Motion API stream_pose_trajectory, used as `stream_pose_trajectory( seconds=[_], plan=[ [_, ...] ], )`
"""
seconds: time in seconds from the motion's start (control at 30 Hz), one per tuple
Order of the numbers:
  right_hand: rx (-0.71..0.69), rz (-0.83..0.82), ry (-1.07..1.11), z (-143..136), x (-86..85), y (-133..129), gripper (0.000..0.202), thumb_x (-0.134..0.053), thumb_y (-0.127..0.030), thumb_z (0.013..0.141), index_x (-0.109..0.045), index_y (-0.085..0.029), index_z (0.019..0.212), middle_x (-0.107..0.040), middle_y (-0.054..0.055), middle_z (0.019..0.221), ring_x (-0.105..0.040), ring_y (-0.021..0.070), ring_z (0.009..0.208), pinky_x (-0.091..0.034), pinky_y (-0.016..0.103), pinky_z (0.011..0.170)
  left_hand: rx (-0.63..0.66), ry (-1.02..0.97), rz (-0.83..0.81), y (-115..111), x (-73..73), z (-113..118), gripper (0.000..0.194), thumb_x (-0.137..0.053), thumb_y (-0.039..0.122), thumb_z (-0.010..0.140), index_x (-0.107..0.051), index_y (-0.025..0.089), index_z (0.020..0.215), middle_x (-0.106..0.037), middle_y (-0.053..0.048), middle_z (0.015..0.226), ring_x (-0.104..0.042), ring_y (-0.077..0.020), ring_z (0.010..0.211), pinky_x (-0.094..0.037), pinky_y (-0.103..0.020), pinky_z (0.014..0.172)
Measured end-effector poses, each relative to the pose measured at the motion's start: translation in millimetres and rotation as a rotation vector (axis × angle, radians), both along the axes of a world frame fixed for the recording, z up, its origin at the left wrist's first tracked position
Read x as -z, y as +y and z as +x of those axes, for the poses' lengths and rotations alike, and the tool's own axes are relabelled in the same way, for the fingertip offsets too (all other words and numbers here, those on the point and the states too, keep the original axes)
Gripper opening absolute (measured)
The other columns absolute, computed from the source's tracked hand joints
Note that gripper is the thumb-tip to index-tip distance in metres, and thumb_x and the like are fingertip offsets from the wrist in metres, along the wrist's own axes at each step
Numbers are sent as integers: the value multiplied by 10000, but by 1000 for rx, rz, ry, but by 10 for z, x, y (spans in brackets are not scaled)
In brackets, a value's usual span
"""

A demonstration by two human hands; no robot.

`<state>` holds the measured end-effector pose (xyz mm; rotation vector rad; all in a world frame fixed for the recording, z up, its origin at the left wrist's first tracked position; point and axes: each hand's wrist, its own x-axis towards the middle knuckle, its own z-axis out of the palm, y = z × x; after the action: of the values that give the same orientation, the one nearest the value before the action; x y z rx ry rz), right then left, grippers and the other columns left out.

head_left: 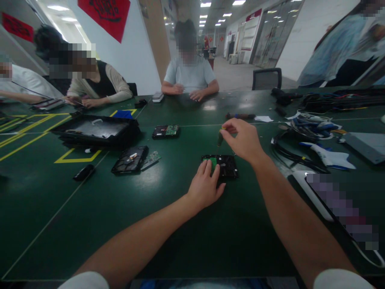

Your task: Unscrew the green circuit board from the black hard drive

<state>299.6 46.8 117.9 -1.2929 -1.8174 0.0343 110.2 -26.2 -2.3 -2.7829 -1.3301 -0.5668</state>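
Note:
A black hard drive (228, 165) with a green circuit board patch lies flat on the green table in front of me. My left hand (207, 182) rests on its left part, fingers spread over the board. Above the drive's far edge, my right hand (242, 138) pinches the yellow top of a small screwdriver (220, 139), whose dark body hangs down blurred. To the left lies another drive's black casing (130, 159) beside a loose circuit board (150, 159). A further hard drive (165, 131), board side up, sits farther back.
A black tray (96, 129) stands at left, near a small black object (84, 172). A dark-handled tool (240, 116) lies beyond my right hand. Cables (313, 126), a blue-white glove (327, 155), a grey box (367, 145) and a screen device (339, 208) occupy the right. People sit across the table.

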Motion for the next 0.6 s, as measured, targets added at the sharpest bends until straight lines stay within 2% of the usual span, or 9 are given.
stream_pose_trajectory(
  seconds=[0.17, 0.4, 0.6],
  plan=[
    [-2, 11, -41, 23, 11, 8, 117, -671, -228, 898, -705, -238, 1010, -754, 81, 1030, -707, 258, 939, -571, 444, 918, 5, 0, 2, 2, 7, -1, 694, -486, 556, 1021, -479, 118, 1560, -440, -247, 1631, -344, -439, 1565, -407, -593, 1222],
    [7, -18, 6, 16, 10, 3, 112, -681, -295, 932, -728, -232, 1012, -777, 72, 991, -733, 250, 893, -586, 429, 870, 7, -10, 5, 5, 24, -1, 706, -507, 550, 1015, -484, 98, 1556, -428, -260, 1631, -339, -442, 1568, -408, -585, 1227],
    [2, -11, -29, 31, -11, -15, 121, -677, -242, 922, -742, -233, 1024, -781, 76, 1032, -740, 244, 908, -590, 430, 885, 4, -14, 5, 4, 27, -3, 695, -519, 541, 1013, -474, 120, 1564, -418, -249, 1646, -334, -435, 1572, -423, -592, 1216]
  ],
)
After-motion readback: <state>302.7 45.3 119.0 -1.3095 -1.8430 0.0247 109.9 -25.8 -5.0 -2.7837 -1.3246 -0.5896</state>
